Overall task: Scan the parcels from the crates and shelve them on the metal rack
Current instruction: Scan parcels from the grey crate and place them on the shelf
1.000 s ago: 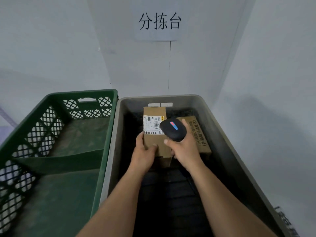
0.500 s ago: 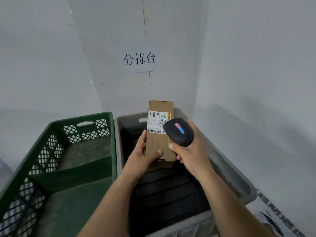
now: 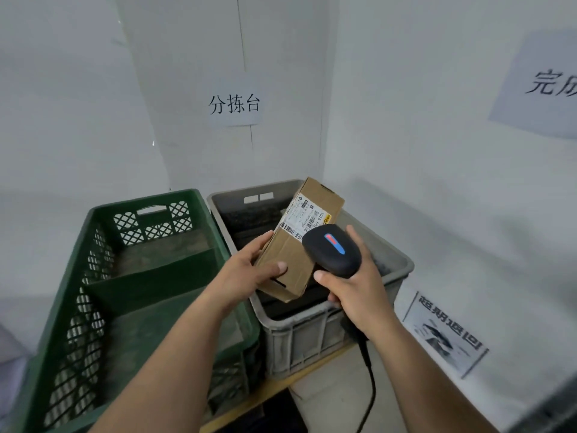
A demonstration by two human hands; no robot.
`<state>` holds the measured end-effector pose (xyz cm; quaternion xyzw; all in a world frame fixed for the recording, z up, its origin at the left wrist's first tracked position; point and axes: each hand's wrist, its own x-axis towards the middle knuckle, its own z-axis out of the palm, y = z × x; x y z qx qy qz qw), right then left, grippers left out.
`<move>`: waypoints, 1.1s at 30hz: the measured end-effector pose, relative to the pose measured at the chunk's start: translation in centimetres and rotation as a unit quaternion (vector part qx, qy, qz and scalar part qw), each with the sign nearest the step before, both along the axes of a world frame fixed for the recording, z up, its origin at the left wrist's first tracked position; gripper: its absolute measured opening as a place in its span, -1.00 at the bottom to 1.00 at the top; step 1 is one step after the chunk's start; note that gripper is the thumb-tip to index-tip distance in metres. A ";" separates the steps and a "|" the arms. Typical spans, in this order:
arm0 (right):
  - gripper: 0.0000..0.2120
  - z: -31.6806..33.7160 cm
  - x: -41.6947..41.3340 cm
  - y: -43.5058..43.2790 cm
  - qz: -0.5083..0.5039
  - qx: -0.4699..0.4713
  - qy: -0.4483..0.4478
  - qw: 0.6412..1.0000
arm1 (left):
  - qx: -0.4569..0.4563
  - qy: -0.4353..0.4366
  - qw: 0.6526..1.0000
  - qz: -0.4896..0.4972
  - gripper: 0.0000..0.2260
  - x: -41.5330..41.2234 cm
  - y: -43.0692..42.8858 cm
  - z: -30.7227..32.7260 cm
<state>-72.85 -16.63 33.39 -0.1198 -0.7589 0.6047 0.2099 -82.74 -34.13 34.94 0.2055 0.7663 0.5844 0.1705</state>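
A: Box [image 3: 298, 242] — where was it?
B: Tilted above the grey crate [image 3: 396, 260], left hand [image 3: 249, 270] clamped on its lower end, thumb on top.
A: Handling?
B: Stiff brown cardboard, matte, long and narrow; looked light — one hand sufficed. Best gripped across the short sides.
A: Right hand [image 3: 352, 285]?
B: Wrapped tight around the smooth black scanner [image 3: 332, 250], beside the label [image 3: 301, 218].

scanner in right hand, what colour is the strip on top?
Red at the far end, blue at the near end, on the black scanner; the head view shows it.
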 end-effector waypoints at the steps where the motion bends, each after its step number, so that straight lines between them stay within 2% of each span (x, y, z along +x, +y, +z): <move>1: -0.11 0.2 0.8 0.2 -0.002 0.001 0.002 1.000 | -0.010 0.012 1.000 0.001 -0.47 0.3 0.0 0.6; 4: -0.14 1.0 3.2 1.1 0.002 0.002 0.008 1.000 | -0.035 0.037 0.999 -0.003 -0.58 0.9 0.2 2.4; 9: -0.14 1.1 7.4 2.5 0.012 -0.008 0.001 1.000 | -0.046 0.036 0.998 -0.015 -0.64 1.6 0.9 3.5; 22: -0.15 -0.2 12.1 5.0 0.020 -0.051 0.004 0.998 | -0.058 0.059 0.995 -0.051 -0.65 4.0 2.9 4.7; 33: -0.15 -0.1 13.0 5.1 0.025 -0.036 -0.010 0.999 | -0.068 0.052 0.994 -0.062 -0.64 4.6 2.7 4.7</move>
